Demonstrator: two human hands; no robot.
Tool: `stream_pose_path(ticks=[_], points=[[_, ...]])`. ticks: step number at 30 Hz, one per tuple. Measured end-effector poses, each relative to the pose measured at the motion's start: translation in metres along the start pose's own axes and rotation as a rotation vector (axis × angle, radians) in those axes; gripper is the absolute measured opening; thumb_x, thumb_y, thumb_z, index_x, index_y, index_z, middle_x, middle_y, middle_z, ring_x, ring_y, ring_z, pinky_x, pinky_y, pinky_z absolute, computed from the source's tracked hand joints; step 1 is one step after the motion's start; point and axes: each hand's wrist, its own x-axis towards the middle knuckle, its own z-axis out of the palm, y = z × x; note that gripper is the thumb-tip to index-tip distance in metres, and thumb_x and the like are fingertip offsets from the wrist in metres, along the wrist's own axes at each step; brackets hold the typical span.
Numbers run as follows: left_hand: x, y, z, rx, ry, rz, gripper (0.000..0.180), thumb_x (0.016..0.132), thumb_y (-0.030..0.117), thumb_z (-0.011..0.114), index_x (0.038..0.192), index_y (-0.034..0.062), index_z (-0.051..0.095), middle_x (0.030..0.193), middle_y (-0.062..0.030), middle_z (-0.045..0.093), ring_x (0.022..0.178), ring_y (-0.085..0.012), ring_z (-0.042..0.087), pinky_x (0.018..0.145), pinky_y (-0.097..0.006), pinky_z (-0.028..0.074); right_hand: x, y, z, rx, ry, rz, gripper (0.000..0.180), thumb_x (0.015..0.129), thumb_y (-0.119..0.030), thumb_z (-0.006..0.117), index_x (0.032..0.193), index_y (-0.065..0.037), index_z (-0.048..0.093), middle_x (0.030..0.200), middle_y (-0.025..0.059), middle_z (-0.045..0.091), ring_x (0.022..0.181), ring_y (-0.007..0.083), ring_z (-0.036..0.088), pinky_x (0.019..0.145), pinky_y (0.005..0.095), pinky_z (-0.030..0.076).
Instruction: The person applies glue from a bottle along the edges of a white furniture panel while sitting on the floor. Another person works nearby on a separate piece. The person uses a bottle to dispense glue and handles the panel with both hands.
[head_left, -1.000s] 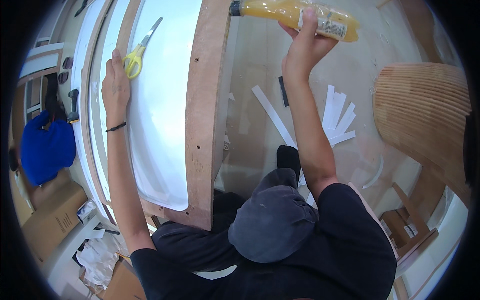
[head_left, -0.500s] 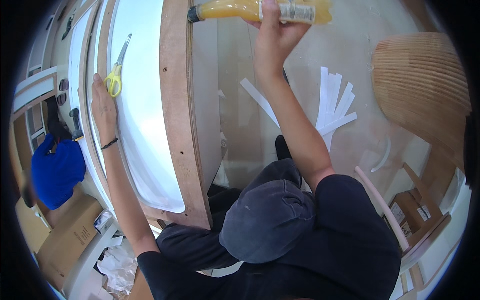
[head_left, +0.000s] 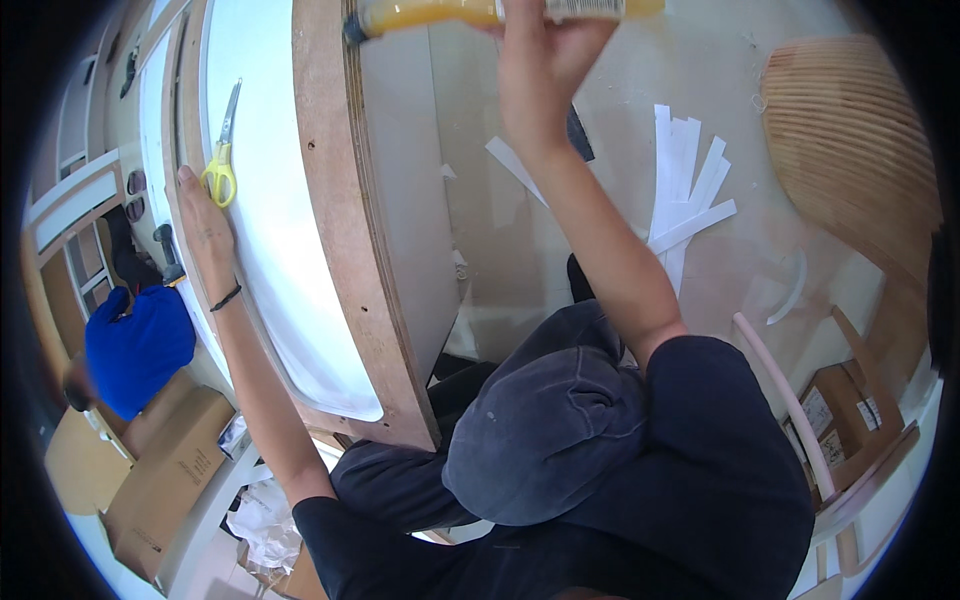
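Observation:
My right hand (head_left: pixel 545 70) is closed round a clear plastic bottle of yellow liquid (head_left: pixel 430 13), partly cut off by the top edge of the view. It lies nearly level, its dark cap pointing left over the near wooden rim. My left hand (head_left: pixel 208 230) lies with its fingers stretched along the far side of a wooden frame (head_left: pixel 345 200). Beside its fingertips, yellow-handled scissors (head_left: pixel 221 180) rest with the blades pointing away from me on the glossy white surface (head_left: pixel 260 200) inside the frame.
Cut white strips (head_left: pixel 685 190) lie on the floor at right, near a ribbed wooden piece (head_left: pixel 850 140). A cardboard box (head_left: pixel 840 410) stands at lower right. Beyond the frame, at left, are a person in blue (head_left: pixel 140 345), a cordless power tool (head_left: pixel 168 255) and a larger carton (head_left: pixel 165 480).
The view has shifted slightly. My right hand and the bottle sit a little further up and left, with more of the bottle cut off. My left hand still lies beside the scissors.

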Motion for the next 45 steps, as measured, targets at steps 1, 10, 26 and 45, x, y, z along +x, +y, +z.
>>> stream_pose_path(ticks=[1, 10, 26, 45], points=[[-0.001, 0.001, 0.000, 0.011, 0.004, -0.001, 0.089, 0.107, 0.066, 0.028, 0.141, -0.0130, 0.051, 0.136, -0.0314, 0.058, 0.127, -0.0371, 0.055, 0.112, -0.035, 0.036, 0.006, 0.008, 0.003, 0.008, 0.006, 0.001, 0.042, 0.098, -0.016, 0.070, 0.128, -0.002, 0.044, 0.112, 0.0084, 0.058, 0.091, 0.0140, 0.065, 0.066, 0.0280, 0.060], [0.001, -0.001, 0.000, 0.004, 0.023, 0.047, 0.089, 0.106, 0.066, 0.030, 0.141, -0.0132, 0.050, 0.138, -0.0321, 0.056, 0.130, -0.0379, 0.053, 0.114, -0.036, 0.034, 0.045, 0.009, 0.023, 0.126, 0.020, 0.310, 0.051, 0.099, -0.017, 0.069, 0.133, 0.000, 0.035, 0.117, 0.0152, 0.058, 0.097, 0.0210, 0.069, 0.066, 0.0309, 0.066], [-0.002, 0.003, -0.002, 0.027, 0.009, 0.036, 0.089, 0.105, 0.068, 0.029, 0.149, -0.0079, 0.045, 0.149, -0.0309, 0.050, 0.141, -0.0414, 0.046, 0.118, -0.037, 0.031, -0.024, -0.054, -0.035, 0.138, -0.039, 0.469, 0.037, 0.095, -0.021, 0.070, 0.124, -0.004, 0.054, 0.116, 0.0078, 0.063, 0.100, 0.0152, 0.070, 0.071, 0.0326, 0.065], [-0.006, 0.005, 0.000, 0.005, 0.043, 0.130, 0.093, 0.104, 0.071, 0.027, 0.149, -0.0080, 0.046, 0.147, -0.0335, 0.051, 0.142, -0.0432, 0.046, 0.119, -0.038, 0.031, 0.018, 0.004, 0.014, 0.153, 0.050, 0.324, 0.043, 0.100, -0.021, 0.068, 0.129, -0.003, 0.042, 0.115, 0.0121, 0.061, 0.096, 0.0182, 0.069, 0.070, 0.0326, 0.065]])
